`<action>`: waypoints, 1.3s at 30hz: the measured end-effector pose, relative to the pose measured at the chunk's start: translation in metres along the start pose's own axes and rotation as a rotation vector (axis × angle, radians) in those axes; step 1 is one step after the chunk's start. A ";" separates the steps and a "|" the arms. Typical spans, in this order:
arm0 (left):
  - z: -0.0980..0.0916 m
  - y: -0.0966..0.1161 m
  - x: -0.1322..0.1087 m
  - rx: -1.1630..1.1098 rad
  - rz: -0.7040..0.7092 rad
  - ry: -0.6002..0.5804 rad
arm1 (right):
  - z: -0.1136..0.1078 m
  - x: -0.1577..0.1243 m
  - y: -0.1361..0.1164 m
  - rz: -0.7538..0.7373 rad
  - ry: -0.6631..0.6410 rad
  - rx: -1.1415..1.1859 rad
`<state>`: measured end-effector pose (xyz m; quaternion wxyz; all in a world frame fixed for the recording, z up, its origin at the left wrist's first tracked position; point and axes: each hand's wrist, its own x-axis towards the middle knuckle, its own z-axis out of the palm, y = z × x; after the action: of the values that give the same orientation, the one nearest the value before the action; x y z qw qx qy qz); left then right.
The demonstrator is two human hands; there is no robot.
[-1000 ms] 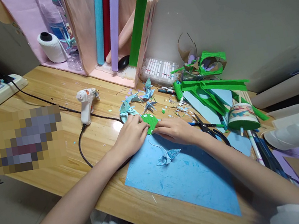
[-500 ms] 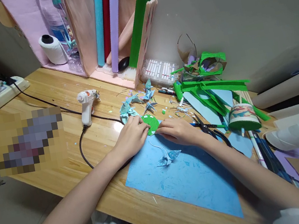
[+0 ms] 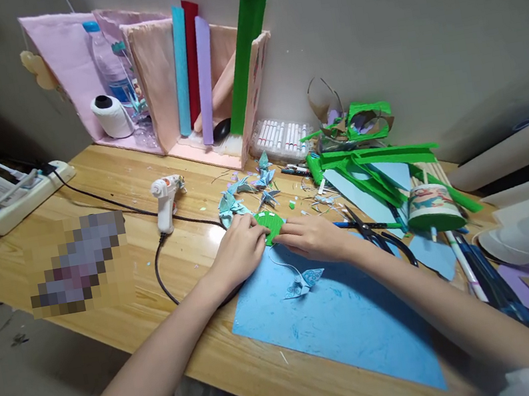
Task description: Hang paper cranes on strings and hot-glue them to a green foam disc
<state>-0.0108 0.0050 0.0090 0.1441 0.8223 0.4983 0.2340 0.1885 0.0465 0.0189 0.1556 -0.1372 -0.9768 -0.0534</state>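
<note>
A round green paper disc with small white tabs near its rim lies at the far edge of a blue sheet. From the left, my left hand holds the disc's edge with bent fingers. My right hand pinches at its near right edge, its fingertips pressed together. A white string runs from the disc to a patterned blue paper crane resting on the sheet. More folded paper cranes sit just beyond my left hand. What lies exactly under the fingertips is hidden.
A white hot glue gun stands to the left, its black cord looping towards my left forearm. Black scissors lie right of my right hand. Green paper strips, a marker box and a power strip surround the work.
The camera view has tilted up and shifted a little, so everything sits slightly lower and mostly further right. Both hands stay at the green disc, with my right fingers slightly closer over its near edge.
</note>
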 end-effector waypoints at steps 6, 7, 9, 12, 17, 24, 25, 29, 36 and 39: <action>-0.009 0.003 0.001 0.012 0.054 0.028 | -0.008 0.017 -0.003 0.126 0.146 0.020; -0.014 0.004 0.000 0.003 0.050 0.053 | -0.008 0.020 -0.003 0.149 0.179 0.041; -0.027 0.005 -0.004 -0.038 0.002 0.156 | -0.011 0.026 -0.005 0.194 0.242 0.089; -0.050 0.000 -0.020 -0.091 -0.133 0.390 | -0.016 0.037 -0.009 0.231 0.324 0.157; -0.072 -0.040 -0.058 0.089 -0.425 0.693 | -0.015 0.062 -0.019 0.264 0.397 0.262; -0.070 -0.101 -0.065 0.209 -0.607 0.345 | 0.005 0.120 -0.047 0.430 0.204 0.455; -0.070 -0.104 -0.063 0.193 -0.608 0.298 | 0.008 0.129 -0.052 0.487 0.142 0.511; -0.078 -0.095 -0.058 0.110 -0.642 0.261 | 0.014 0.159 -0.071 0.675 -0.008 0.874; -0.105 -0.016 -0.080 0.064 -0.750 0.407 | -0.020 0.162 -0.100 0.720 0.125 1.194; -0.113 0.025 -0.088 0.234 -0.595 0.399 | -0.036 0.147 -0.112 0.597 0.230 1.274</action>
<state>-0.0868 -0.0842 0.0956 0.0107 0.5906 0.7571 0.2790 0.0323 -0.0285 0.0930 0.3158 -0.2749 -0.7161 0.5585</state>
